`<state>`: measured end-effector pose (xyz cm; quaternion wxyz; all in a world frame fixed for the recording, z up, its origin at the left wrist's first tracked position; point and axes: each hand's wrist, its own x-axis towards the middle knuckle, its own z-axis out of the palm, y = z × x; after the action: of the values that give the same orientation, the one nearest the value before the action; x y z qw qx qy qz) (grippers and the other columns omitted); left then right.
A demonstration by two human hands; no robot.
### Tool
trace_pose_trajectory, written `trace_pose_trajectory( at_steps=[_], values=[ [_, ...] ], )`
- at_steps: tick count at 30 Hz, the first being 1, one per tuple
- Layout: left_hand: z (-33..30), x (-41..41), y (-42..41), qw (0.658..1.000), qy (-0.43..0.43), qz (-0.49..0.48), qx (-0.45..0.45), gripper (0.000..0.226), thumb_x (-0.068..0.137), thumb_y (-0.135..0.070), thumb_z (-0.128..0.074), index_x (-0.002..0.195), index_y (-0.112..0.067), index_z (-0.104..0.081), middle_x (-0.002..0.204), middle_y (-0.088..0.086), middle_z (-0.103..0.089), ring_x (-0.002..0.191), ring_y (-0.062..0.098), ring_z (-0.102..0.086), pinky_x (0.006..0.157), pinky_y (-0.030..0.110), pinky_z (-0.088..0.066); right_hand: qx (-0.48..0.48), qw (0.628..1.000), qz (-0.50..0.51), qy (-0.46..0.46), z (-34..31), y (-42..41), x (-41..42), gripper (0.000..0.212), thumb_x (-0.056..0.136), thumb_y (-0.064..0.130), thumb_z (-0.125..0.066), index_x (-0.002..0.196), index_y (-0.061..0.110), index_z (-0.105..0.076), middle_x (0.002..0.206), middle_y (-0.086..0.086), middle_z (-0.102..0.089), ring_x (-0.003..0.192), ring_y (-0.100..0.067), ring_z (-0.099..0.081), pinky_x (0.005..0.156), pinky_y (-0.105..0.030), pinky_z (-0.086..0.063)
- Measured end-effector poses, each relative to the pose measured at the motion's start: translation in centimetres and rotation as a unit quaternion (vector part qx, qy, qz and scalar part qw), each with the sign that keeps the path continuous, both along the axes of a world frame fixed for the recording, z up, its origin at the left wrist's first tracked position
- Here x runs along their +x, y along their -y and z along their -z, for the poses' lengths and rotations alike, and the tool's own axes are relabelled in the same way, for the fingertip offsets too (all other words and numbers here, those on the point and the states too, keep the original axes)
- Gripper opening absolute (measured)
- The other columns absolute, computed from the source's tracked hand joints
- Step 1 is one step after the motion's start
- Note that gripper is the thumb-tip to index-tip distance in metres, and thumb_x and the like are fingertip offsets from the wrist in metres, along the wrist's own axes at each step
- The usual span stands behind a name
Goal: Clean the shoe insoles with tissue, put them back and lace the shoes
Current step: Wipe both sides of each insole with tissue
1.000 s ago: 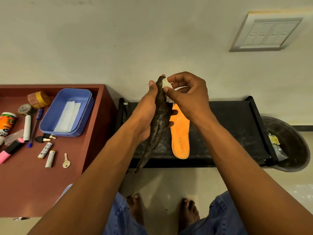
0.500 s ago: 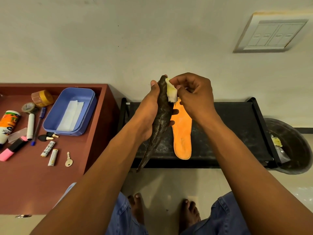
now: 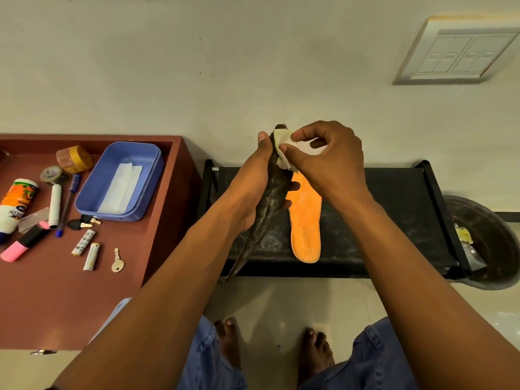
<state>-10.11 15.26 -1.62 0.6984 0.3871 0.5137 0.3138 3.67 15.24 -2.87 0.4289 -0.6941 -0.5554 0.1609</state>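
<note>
Insole (image 3: 271, 192) upright in left hand (image 3: 253, 190) grip, right hand (image 3: 326, 159) pinching tissue (image 3: 284, 147) on its top — 2nd insole (image 3: 305, 220) on rack (image 3: 394, 215).

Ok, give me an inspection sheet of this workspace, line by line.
Surface: black rack against the wall, top dusty; red-brown table to its left.
Job's things: dark insole held upright; orange insole lying flat on the rack; tissue pressed to the dark insole's top end; spare tissue in the blue tray. No shoes or laces seen.
Clutter: on the table, tape rolls, glue bottle, markers, pen, pink highlighter, two batteries, keys.
Hands: left hand grips the dark insole; right hand pinches the tissue.
Cables: nothing seen.
Surroundings: wall switch panel; dark bin right of the rack with scraps inside; tiled floor, bare feet.
</note>
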Motion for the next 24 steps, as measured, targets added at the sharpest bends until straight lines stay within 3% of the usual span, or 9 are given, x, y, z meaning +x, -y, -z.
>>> trace_pose_trajectory(
  at_steps=[4,6,8,11,14,16,21,24],
  values=[
    [0.0,0.2,0.1,1.000,0.019,-0.017,-0.010,0.054,0.102,-0.068,-0.025,0.116,-0.038,-0.068,0.118,0.008,-0.075,0.108,0.030,-0.071,0.104,0.058,-0.050,0.024,0.994,0.016,0.105,0.1,0.0,-0.4,0.031,0.081,0.054,-0.074,0.103,0.032,-0.075,0.112,0.006,-0.061,0.107,-0.010,-0.054,0.076,-0.014,-0.037],
    [0.1,0.3,0.1,1.000,0.020,-0.014,-0.016,0.054,0.102,-0.069,-0.023,0.110,-0.041,-0.069,0.118,0.005,-0.076,0.113,0.032,-0.070,0.107,0.059,-0.047,0.028,0.992,0.004,0.122,0.1,0.1,-0.8,0.029,0.085,0.045,-0.075,0.108,0.027,-0.076,0.107,0.003,-0.063,0.099,-0.011,-0.058,0.074,-0.016,-0.039],
    [0.2,0.4,0.2,1.000,0.016,-0.003,-0.016,0.059,0.103,-0.068,-0.020,0.112,-0.040,-0.071,0.118,0.002,-0.076,0.114,0.029,-0.070,0.109,0.059,-0.045,0.038,0.995,-0.022,0.095,0.1,0.4,-1.3,0.025,0.087,0.031,-0.075,0.110,0.022,-0.076,0.100,0.001,-0.070,0.087,-0.011,-0.064,0.076,-0.029,-0.054],
    [0.1,0.4,0.3,0.999,0.028,-0.012,-0.019,0.063,0.103,-0.067,-0.019,0.118,-0.035,-0.071,0.116,-0.001,-0.077,0.105,0.022,-0.073,0.110,0.056,-0.045,0.053,0.997,-0.040,0.040,0.4,0.5,-1.8,0.024,0.090,0.024,-0.070,0.113,0.021,-0.077,0.102,0.000,-0.074,0.087,-0.013,-0.068,0.081,-0.039,-0.059],
    [0.0,0.2,0.1,0.998,0.041,-0.039,-0.021,0.063,0.102,-0.069,-0.023,0.116,-0.030,-0.071,0.102,0.002,-0.080,0.094,0.021,-0.075,0.108,0.054,-0.047,0.037,0.998,-0.045,-0.016,0.7,0.2,-1.9,0.024,0.092,0.031,-0.070,0.115,0.026,-0.077,0.114,0.002,-0.069,0.095,-0.009,-0.068,0.082,-0.026,-0.058],
    [0.0,0.1,0.0,0.998,0.042,-0.039,-0.024,0.064,0.101,-0.070,-0.025,0.117,-0.029,-0.071,0.106,0.007,-0.079,0.098,0.025,-0.074,0.106,0.054,-0.049,0.026,0.997,-0.039,-0.058,0.7,0.1,-1.7,0.023,0.091,0.030,-0.074,0.113,0.028,-0.077,0.117,0.006,-0.069,0.097,-0.005,-0.068,0.082,-0.018,-0.056],
    [-0.1,0.2,0.2,0.999,0.024,-0.015,-0.018,0.064,0.102,-0.069,-0.025,0.111,-0.027,-0.074,0.109,0.010,-0.077,0.096,0.027,-0.072,0.102,0.055,-0.050,0.038,0.996,-0.003,-0.085,0.2,0.5,-1.5,0.020,0.088,0.021,-0.078,0.107,0.023,-0.077,0.107,0.007,-0.075,0.086,-0.004,-0.070,0.078,-0.023,-0.060],
    [-0.4,0.2,0.3,1.000,0.019,-0.003,-0.014,0.066,0.103,-0.067,-0.025,0.092,-0.032,-0.080,0.104,0.007,-0.079,0.098,0.027,-0.072,0.104,0.056,-0.050,0.053,0.995,0.007,-0.083,0.2,0.5,-1.5,0.022,0.086,0.019,-0.079,0.108,0.018,-0.076,0.104,0.006,-0.074,0.084,-0.003,-0.069,0.075,-0.018,-0.059]
  ],
)
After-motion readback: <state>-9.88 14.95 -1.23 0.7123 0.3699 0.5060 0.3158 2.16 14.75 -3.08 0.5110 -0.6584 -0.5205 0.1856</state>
